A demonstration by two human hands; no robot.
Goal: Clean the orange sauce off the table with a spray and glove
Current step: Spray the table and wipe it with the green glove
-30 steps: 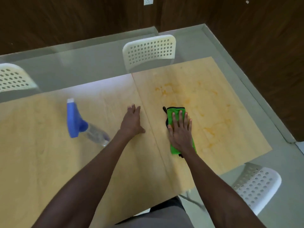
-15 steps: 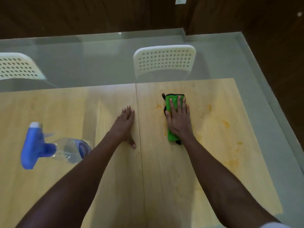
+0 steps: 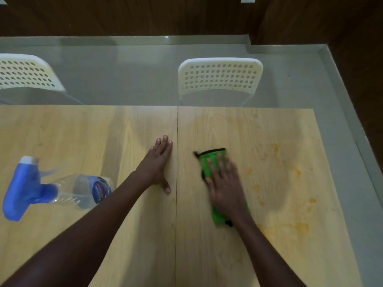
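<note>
Right hand lying flat, fingers straight, pressing green glove onto bench. Orange sauce smeared just right of it. Left hand resting flat, fingers extended; spray bottle lying well left of it.

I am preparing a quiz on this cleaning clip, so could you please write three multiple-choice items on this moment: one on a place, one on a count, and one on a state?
1. Where does the spray bottle lie?
A. left of the left hand
B. under the right hand
C. on a chair

2. How many white chairs show beyond the table?
A. one
B. two
C. four

3. What is the right hand doing?
A. gripping the bottle
B. hanging in the air
C. pressing flat on the green glove

Answers: 1 A, the bottle lies on its side at the table's left. 2 B, two perforated backs show. 3 C, straight fingers lie on the glove.
</note>
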